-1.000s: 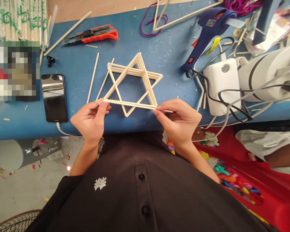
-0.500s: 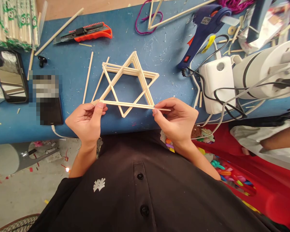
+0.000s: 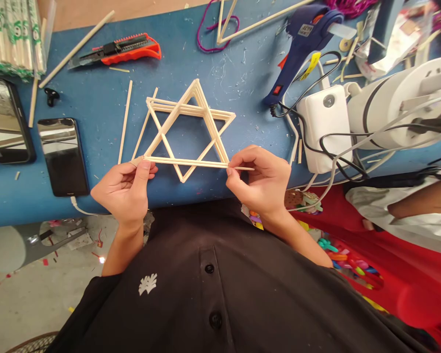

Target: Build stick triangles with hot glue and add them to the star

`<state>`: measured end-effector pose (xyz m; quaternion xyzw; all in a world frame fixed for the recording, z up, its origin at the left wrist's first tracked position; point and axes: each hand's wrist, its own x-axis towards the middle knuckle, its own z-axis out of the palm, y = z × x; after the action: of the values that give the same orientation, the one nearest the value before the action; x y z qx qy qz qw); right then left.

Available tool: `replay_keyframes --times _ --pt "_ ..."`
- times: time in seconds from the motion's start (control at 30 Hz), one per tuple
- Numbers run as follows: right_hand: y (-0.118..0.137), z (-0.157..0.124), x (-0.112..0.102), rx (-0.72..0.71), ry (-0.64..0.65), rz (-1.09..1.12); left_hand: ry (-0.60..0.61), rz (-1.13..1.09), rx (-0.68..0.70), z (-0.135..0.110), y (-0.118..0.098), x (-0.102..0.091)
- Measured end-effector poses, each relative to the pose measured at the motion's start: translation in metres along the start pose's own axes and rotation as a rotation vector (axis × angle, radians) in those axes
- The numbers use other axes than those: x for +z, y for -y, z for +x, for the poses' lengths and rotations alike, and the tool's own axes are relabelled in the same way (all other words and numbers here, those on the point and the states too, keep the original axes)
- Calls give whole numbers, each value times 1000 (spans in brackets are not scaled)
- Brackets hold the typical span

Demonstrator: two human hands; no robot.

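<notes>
At the blue worktable [image 3: 95, 98] a light, probably brittle stick star [image 3: 185, 162] is held, its near bar pinched at both ends by left hand [image 3: 123, 189] and right hand [image 3: 262, 181].

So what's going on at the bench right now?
A person at a blue table pinches a thin wooden stick at both ends, the left hand on one end and the right hand on the other. The stick lies along the near edge of a star-shaped stick frame that rests flat on the table. A blue glue gun lies beyond on the right, an orange utility knife at the far left, and two phones beside the left hand.
</notes>
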<state>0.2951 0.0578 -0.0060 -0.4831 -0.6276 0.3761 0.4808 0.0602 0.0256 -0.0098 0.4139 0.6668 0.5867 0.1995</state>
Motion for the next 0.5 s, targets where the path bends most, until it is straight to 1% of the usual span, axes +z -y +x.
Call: replay_keyframes --times 0.13,0.23,0.37,0.5 --pt "2 1 0 27 15 3 -7 22 -12 -2 1 -1" --pt "0 2 0 -13 7 -8 -3 61 -24 -2 1 -2" --pt "-1 3 0 -79 -3 -51 -5 55 -30 -2 0 -1" --pt "0 6 -1 -74 7 -112 -11 93 -40 -2 0 -1"
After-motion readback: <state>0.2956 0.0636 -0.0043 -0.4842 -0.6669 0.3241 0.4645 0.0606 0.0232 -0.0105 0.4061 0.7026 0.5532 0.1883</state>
